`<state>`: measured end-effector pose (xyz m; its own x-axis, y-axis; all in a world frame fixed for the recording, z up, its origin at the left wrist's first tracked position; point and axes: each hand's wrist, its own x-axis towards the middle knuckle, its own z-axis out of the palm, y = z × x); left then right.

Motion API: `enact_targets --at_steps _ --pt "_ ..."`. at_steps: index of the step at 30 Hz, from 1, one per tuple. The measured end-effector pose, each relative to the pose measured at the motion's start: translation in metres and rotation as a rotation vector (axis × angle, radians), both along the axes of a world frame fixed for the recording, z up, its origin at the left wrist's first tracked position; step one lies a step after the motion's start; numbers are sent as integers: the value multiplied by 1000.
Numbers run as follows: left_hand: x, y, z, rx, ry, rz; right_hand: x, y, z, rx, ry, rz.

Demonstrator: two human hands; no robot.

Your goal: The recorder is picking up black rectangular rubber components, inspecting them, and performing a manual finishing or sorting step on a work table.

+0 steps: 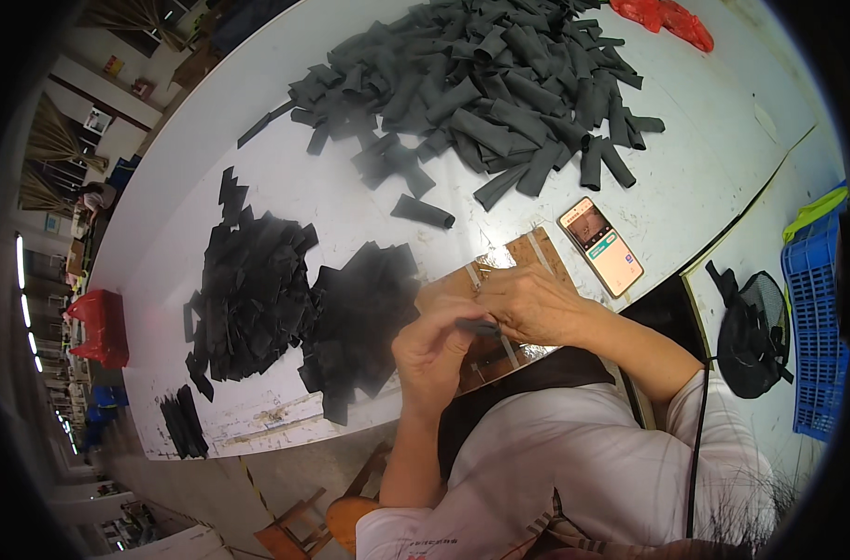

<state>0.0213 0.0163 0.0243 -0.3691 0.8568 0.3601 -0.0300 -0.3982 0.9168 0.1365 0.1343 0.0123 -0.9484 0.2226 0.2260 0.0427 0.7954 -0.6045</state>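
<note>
My left hand (pixel 432 357) is closed on a small dark fabric piece (pixel 478 327), pinching it between thumb and fingers. Against its right end, my right hand (pixel 535 303) has its fingers bent and pressed together on the same piece. Both hands are over a brown wooden board (pixel 548 254) with pale metal strips at the table's near edge. Just left of them lies a heap of flat black fabric pieces (pixel 364 299), with another black heap (pixel 252 289) beyond it. A single dark grey fabric tube (pixel 423 211) rests farther back on the table.
A large pile of dark grey fabric tubes (pixel 499 103) covers the back of the white table (pixel 191 187). A lit phone (pixel 602 245) lies to the right of the board. Farther right are a black mesh cap-like item (pixel 756 336) and a blue plastic basket (pixel 817 317). A red bag (pixel 98 327) is at far left.
</note>
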Motion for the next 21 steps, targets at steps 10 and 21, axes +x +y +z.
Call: enact_targets --at_steps 10,21 --pt "12 -1 3 60 -13 228 -1 -3 16 -109 9 14" --pt "7 -9 -5 75 -434 267 -5 -5 2 -74 -97 29"
